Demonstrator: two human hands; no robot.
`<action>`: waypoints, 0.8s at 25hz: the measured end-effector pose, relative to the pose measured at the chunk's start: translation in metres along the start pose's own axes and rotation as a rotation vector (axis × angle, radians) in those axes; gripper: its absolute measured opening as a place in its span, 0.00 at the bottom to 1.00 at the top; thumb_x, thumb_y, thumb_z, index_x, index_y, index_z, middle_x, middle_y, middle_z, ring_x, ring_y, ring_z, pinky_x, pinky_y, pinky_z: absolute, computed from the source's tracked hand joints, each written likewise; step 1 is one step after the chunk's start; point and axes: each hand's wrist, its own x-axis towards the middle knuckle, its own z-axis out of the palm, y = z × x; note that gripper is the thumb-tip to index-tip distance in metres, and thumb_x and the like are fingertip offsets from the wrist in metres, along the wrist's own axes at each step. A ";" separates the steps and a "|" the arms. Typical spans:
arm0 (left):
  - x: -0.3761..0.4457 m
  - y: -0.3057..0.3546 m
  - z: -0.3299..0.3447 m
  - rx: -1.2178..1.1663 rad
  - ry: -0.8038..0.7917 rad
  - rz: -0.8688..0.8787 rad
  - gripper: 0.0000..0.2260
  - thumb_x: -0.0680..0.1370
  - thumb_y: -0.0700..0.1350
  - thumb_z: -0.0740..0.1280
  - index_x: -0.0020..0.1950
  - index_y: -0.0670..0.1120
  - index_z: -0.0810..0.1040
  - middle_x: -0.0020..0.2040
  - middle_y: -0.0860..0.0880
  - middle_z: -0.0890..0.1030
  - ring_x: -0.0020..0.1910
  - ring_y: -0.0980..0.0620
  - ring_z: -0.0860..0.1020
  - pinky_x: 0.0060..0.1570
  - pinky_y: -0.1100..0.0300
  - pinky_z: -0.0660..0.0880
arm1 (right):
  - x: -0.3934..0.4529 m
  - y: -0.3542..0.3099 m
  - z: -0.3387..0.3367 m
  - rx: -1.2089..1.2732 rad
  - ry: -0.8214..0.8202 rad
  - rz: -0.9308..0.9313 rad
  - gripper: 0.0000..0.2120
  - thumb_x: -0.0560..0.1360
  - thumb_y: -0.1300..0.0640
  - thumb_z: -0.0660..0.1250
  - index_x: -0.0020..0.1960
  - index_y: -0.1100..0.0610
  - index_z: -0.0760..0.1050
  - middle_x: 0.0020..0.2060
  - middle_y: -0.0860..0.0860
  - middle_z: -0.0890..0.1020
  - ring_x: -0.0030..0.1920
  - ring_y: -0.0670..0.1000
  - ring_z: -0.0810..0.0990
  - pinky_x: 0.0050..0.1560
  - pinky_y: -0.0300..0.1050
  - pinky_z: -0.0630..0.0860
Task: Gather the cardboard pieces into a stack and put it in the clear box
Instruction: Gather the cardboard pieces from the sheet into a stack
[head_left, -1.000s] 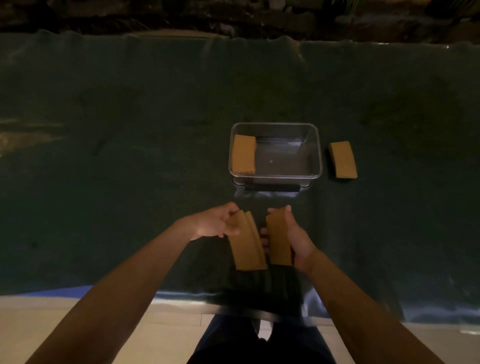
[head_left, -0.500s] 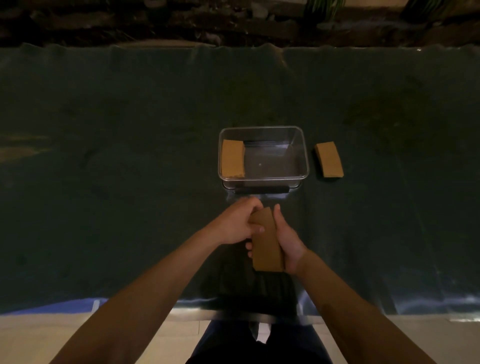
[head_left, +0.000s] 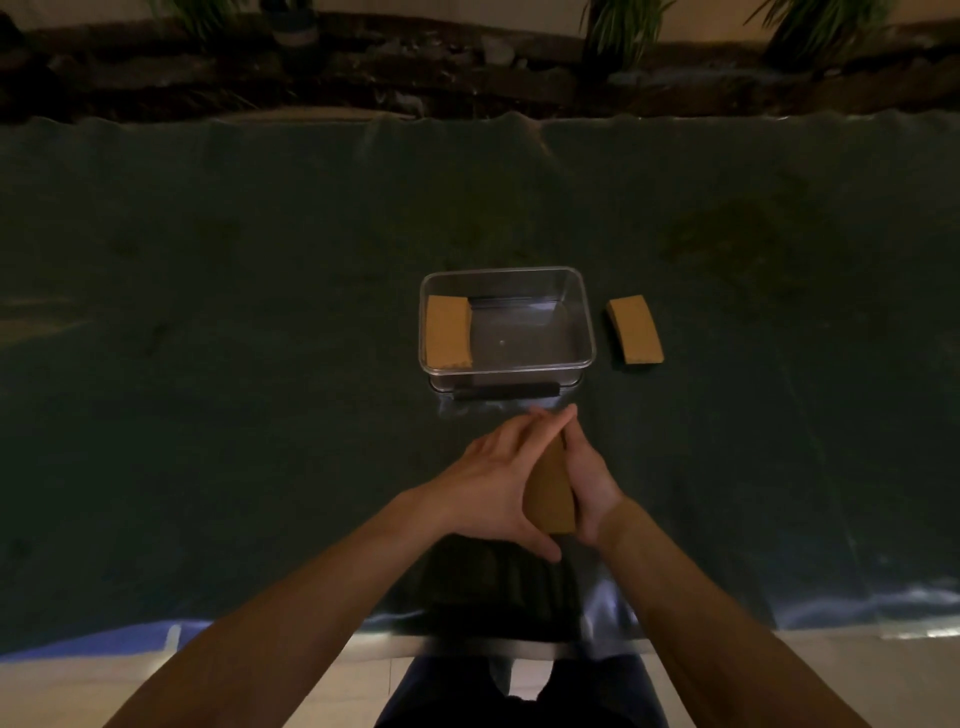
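At six o'clock from the clear rectangular plastic box (head_left: 506, 325), both hands now press flat against one squared-up stack of brown cardboard pieces (head_left: 551, 493). A second ago each hand carried its own share, the two bundles side by side with a gap between them; since then they have been brought together, and the left hand (head_left: 496, 480) and right hand (head_left: 589, 480) have closed in from nine and three o'clock, palms against the stack's faces and fingertips meeting over its far end. Neither hand is open: both are clamped on the stack, which hangs just above the dark green cloth-covered tabletop (head_left: 208, 364).

The gathering step for this bundle looks done, so the carry to the box seems next. One brown cardboard stack (head_left: 449, 332) already lies inside, against the box's nine o'clock wall. Another loose brown cardboard stack (head_left: 636, 330) lies on the cloth at three o'clock from the box, apart from it, not yet collected.
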 end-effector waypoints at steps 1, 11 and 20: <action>0.002 0.003 0.001 0.019 0.041 0.004 0.61 0.58 0.63 0.79 0.75 0.72 0.35 0.73 0.62 0.53 0.72 0.46 0.60 0.68 0.47 0.62 | -0.003 -0.003 -0.002 0.001 -0.012 0.033 0.33 0.69 0.27 0.61 0.61 0.49 0.81 0.54 0.62 0.85 0.53 0.61 0.85 0.46 0.55 0.81; 0.053 0.060 0.010 0.198 0.008 0.038 0.60 0.61 0.65 0.77 0.74 0.71 0.32 0.79 0.49 0.50 0.77 0.44 0.53 0.70 0.47 0.52 | -0.016 -0.053 -0.050 0.031 0.017 0.010 0.30 0.75 0.30 0.55 0.62 0.48 0.81 0.59 0.62 0.82 0.61 0.62 0.80 0.63 0.63 0.75; 0.142 0.133 0.028 0.287 0.032 -0.009 0.59 0.62 0.66 0.76 0.73 0.71 0.31 0.78 0.49 0.48 0.76 0.44 0.51 0.72 0.41 0.54 | -0.024 -0.127 -0.137 -0.058 -0.015 0.077 0.34 0.72 0.27 0.56 0.58 0.52 0.83 0.53 0.62 0.84 0.54 0.62 0.83 0.57 0.60 0.79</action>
